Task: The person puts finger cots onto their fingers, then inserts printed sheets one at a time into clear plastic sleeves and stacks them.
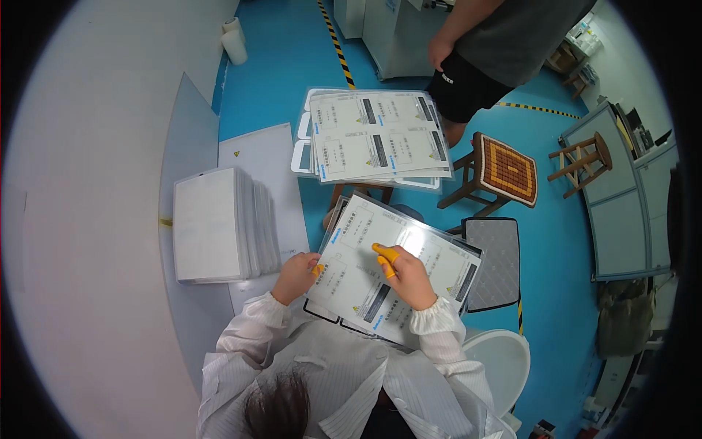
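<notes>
A printed plastic sheet point(356, 265) with blue lettering, dark label blocks and small yellow warning triangles lies tilted across my lap, on top of other sheets. My left hand point(295, 279) is closed on its left edge, with a yellow finger cot on the thumb. Over the middle of the sheet is my right hand point(409, 282); yellow cots cover its thumb and forefinger, which are stretched out slightly apart with nothing seen between them. The remaining right fingers are mostly hidden. Just beyond, a stack of similar printed sheets point(376, 135) rests on a wooden stool.
On my left, a stack of white sheets point(208, 227) stands on a grey board point(274, 157). A person point(504, 44) stands beyond the printed stack. Right of me are a stool with a beaded seat point(510, 168), a grey cushion point(491, 263) and a white round seat point(501, 366).
</notes>
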Demonstrator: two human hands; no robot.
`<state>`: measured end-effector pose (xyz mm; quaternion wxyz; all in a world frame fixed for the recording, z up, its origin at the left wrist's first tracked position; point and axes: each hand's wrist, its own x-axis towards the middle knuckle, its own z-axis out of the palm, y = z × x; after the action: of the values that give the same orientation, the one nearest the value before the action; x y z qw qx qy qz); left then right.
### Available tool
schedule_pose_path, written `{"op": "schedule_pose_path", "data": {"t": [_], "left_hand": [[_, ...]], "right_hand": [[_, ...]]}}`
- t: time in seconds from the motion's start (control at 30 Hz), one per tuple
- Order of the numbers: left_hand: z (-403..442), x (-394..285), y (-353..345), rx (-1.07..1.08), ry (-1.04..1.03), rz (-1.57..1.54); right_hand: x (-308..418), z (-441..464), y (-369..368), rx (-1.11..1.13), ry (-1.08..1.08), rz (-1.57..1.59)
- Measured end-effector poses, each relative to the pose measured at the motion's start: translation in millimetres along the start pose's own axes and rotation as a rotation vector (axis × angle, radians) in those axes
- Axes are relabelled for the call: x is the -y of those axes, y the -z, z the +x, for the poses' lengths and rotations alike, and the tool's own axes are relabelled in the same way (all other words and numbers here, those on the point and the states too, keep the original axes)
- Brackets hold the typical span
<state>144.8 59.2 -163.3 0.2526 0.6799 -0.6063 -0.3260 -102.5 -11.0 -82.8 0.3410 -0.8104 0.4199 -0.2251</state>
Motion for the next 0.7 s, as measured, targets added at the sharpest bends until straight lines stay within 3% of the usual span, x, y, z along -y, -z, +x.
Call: {"op": "schedule_pose_path", "data": {"t": [0.23, 0.33, 0.43, 0.5, 0.7], "left_hand": [[10.4, -14.7, 6.5, 0.185, 0.249, -0.11], [2.5, -1.9, 0.7, 0.15, 0.2, -0.135], [-11.4, 14.9, 1.1, -0.039, 0.152, -0.139], [-22.7, 8.1, 12.8, 0.167, 0.262, 0.046], [-37.5, -2.6, 24.5, 0.254, 0.364, 0.085]], "right_hand": [[-9.7, -14.9, -32.9, 0.064, 0.009, -0.026], [-6.2, -17.2, -43.1, 0.08, -0.002, -0.014], [-9.8, -18.4, -48.7, 0.089, 0.002, -0.013], [-12.5, -16.4, -50.9, 0.098, 0.009, -0.02], [-12.0, -11.2, -51.6, 0.104, -0.015, -0.014]]}}
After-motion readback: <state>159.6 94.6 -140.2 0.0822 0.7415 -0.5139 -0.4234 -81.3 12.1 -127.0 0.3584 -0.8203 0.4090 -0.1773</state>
